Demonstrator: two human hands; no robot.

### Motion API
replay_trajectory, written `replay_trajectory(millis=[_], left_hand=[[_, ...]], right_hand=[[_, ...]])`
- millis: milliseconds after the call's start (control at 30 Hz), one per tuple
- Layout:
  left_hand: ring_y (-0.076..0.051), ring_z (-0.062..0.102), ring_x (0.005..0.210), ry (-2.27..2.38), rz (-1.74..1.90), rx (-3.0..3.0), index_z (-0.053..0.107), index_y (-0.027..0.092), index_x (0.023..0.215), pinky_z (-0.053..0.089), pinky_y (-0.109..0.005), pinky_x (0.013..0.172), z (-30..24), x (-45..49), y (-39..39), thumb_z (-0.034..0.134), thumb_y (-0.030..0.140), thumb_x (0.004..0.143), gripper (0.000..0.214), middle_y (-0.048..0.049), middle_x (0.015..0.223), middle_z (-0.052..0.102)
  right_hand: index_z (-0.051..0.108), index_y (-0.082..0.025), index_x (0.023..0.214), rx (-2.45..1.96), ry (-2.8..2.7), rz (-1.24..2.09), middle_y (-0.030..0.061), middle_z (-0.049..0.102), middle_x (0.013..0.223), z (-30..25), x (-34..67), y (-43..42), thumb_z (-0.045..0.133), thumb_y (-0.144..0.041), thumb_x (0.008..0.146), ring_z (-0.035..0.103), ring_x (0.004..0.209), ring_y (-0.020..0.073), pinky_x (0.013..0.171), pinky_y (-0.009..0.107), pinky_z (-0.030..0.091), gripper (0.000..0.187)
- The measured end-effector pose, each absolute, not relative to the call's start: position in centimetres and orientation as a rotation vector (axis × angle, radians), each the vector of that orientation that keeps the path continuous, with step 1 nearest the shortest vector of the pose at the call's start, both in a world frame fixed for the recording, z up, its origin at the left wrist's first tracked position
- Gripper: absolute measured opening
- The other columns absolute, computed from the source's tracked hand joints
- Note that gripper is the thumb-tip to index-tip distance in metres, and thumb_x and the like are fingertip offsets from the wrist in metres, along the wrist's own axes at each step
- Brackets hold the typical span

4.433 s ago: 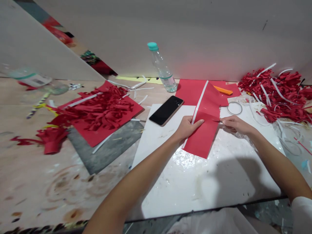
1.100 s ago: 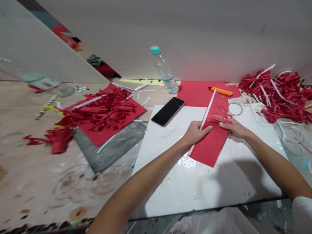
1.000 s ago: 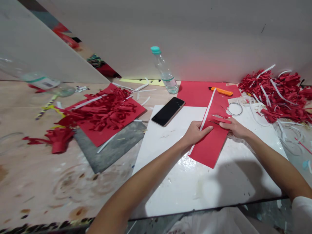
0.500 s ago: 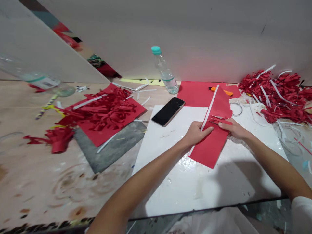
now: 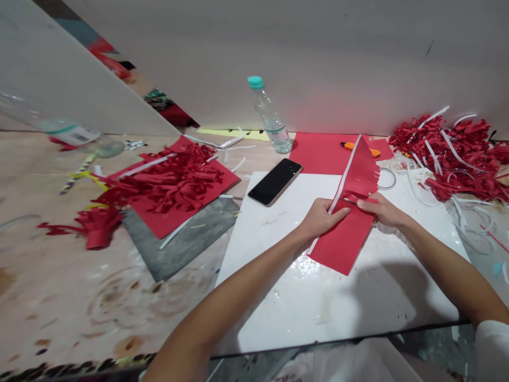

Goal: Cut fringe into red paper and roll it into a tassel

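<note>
My left hand (image 5: 323,216) pinches a red paper sheet (image 5: 338,241) near its left edge, thumb on top. A white strip (image 5: 345,178) runs along that edge. The sheet's upper right side is cut into a fringe of narrow slits. My right hand (image 5: 382,210) is closed around red-handled scissors (image 5: 363,203), whose blades reach into the sheet from the right, close to my left thumb. The blades look nearly closed, with the paper partly hiding them.
Beneath my hands lies a white board (image 5: 274,286). A phone (image 5: 275,182), a bottle (image 5: 272,116) and an orange cutter (image 5: 374,153) on red paper (image 5: 316,151) are beyond. Fringed red paper piles lie left (image 5: 170,183) and right (image 5: 449,143).
The scissor blades have closed further across the sheet. Its upper part has lifted and curled slightly, with the fringe slits showing more. Both hands have stayed nearly in place.
</note>
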State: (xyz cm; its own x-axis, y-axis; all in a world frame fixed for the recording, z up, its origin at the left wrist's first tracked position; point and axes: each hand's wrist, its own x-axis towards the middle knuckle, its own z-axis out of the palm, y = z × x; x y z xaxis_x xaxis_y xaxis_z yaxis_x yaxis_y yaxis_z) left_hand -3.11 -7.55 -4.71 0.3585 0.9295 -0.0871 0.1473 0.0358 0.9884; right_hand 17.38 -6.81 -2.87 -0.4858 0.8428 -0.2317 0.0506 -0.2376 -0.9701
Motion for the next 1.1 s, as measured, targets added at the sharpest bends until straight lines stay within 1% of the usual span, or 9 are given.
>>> replay_trajectory(millis=[200, 467, 633, 733, 800, 867, 933, 1000, 1100], left_hand=[[-0.022, 0.069, 0.066, 1.049, 0.795, 1.409, 0.073, 0.009, 0.078, 0.05, -0.025, 0.054, -4.7, -3.1, -7.5, 0.07, 0.051, 0.076, 0.042, -0.0086, 0.074, 0.073], [-0.024, 0.071, 0.069, 1.009, 0.736, 1.257, 0.073, 0.01, 0.086, 0.054, -0.027, 0.056, -4.5, -3.1, -7.7, 0.074, 0.052, 0.073, 0.044, -0.0104, 0.08, 0.075], [-0.024, 0.071, 0.07, 1.006, 0.719, 1.228, 0.072, 0.01, 0.083, 0.054, -0.028, 0.056, -3.9, -3.5, -7.5, 0.075, 0.052, 0.072, 0.043, -0.0109, 0.081, 0.075], [-0.024, 0.07, 0.068, 1.052, 0.787, 1.188, 0.071, 0.011, 0.081, 0.054, -0.028, 0.056, -3.7, -4.0, -7.1, 0.076, 0.051, 0.071, 0.042, -0.0104, 0.08, 0.074], [-0.024, 0.07, 0.068, 1.075, 0.833, 1.141, 0.07, 0.011, 0.082, 0.054, -0.029, 0.056, -3.6, -4.4, -6.8, 0.076, 0.05, 0.071, 0.042, -0.0103, 0.08, 0.074], [-0.024, 0.07, 0.068, 1.095, 0.867, 1.123, 0.07, 0.01, 0.081, 0.055, -0.029, 0.057, -3.6, -4.9, -6.5, 0.076, 0.05, 0.071, 0.041, -0.0107, 0.08, 0.074], [-0.023, 0.07, 0.068, 1.125, 0.903, 1.153, 0.07, 0.009, 0.079, 0.054, -0.028, 0.056, -3.7, -5.4, -6.2, 0.077, 0.049, 0.071, 0.041, -0.0115, 0.079, 0.074], [-0.024, 0.069, 0.068, 1.144, 0.938, 1.179, 0.069, 0.009, 0.079, 0.053, -0.028, 0.055, -3.8, -5.7, -6.0, 0.076, 0.049, 0.071, 0.042, -0.0122, 0.078, 0.073], [-0.025, 0.069, 0.068, 1.152, 0.959, 1.172, 0.069, 0.009, 0.081, 0.053, -0.028, 0.054, -3.9, -6.0, -5.9, 0.075, 0.05, 0.072, 0.043, -0.0125, 0.077, 0.073]], right_hand=[[0.061, -0.015, 0.084, -1.091, -1.418, 1.8, -0.0042, 0.046, 0.051, -3.0, 17.4, -6.8, 0.069, -0.053, 0.079, 0.037, 0.039, 0.0076, 0.036, 0.022, 0.024, 0.039], [0.052, -0.017, 0.062, -1.081, -1.372, 1.811, -0.003, 0.045, 0.048, -3.1, 17.4, -6.8, 0.07, -0.054, 0.078, 0.038, 0.04, 0.0078, 0.037, 0.023, 0.023, 0.044], [0.049, -0.018, 0.062, -1.052, -1.386, 1.854, -0.0073, 0.034, 0.044, -3.0, 17.9, -6.5, 0.067, -0.052, 0.081, 0.028, 0.037, 0.006, 0.037, 0.023, 0.016, 0.043], [0.041, -0.02, 0.061, -1.008, -1.309, 1.947, -0.0107, 0.022, 0.047, -3.2, 18.7, -5.9, 0.066, -0.049, 0.083, 0.017, 0.038, 0.0047, 0.038, 0.022, 0.014, 0.044], [0.038, -0.02, 0.061, -0.989, -1.296, 1.975, -0.0107, 0.021, 0.05, -3.2, 19.5, -5.4, 0.066, -0.047, 0.083, 0.015, 0.04, 0.0045, 0.039, 0.022, 0.013, 0.045], [0.046, -0.018, 0.066, -1.003, -1.328, 1.994, -0.0107, 0.02, 0.052, -3.0, 20.3, -4.9, 0.066, -0.044, 0.083, 0.013, 0.043, 0.0047, 0.04, 0.021, 0.011, 0.037], [0.06, -0.014, 0.085, -1.035, -1.38, 2.006, -0.0109, 0.02, 0.053, -2.8, 21.1, -4.6, 0.065, -0.043, 0.084, 0.012, 0.044, 0.0052, 0.041, 0.021, 0.01, 0.03], [0.063, -0.01, 0.103, -1.077, -1.436, 2.002, -0.0108, 0.019, 0.054, -2.5, 21.6, -4.4, 0.063, -0.042, 0.085, 0.012, 0.045, 0.0058, 0.042, 0.021, 0.01, 0.037], [0.063, -0.008, 0.112, -1.12, -1.483, 1.977, -0.0109, 0.018, 0.054, -2.3, 21.6, -4.4, 0.061, -0.041, 0.085, 0.013, 0.046, 0.0062, 0.042, 0.022, 0.01, 0.043]])
